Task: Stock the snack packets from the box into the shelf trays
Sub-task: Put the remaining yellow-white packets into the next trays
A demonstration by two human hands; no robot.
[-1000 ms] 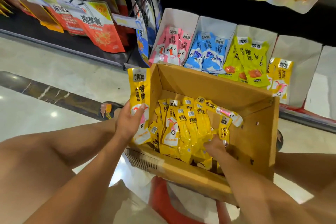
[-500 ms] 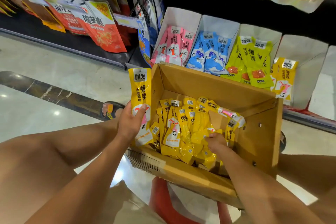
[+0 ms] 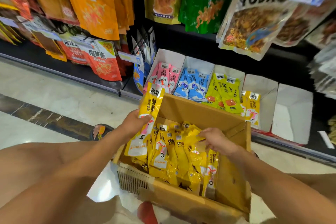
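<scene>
Head view of the lowest shelf. The left hand [image 3: 134, 123] has its grip closed on a yellow packet [image 3: 151, 102], thumb across the front and fingers behind. The packet is held nearly upright, leaning a little to the right, over the left wall of the cardboard box [image 3: 200, 112].

The right hand [image 3: 216, 140] reaches into the box with its fingertips on the loose packets [image 3: 174, 152]. These are yellow and heaped against the left and near sides. Whether its grip has closed on one cannot be told.

Behind the box stands a row of white trays:
- The pink tray [image 3: 169, 56] is leftmost.
- The blue tray [image 3: 198, 63] is next.
- The green tray [image 3: 231, 73] follows.
- The fourth tray [image 3: 261, 87] holds a few matching yellow packets, the shelved packets [image 3: 251, 107], at its left side.
</scene>
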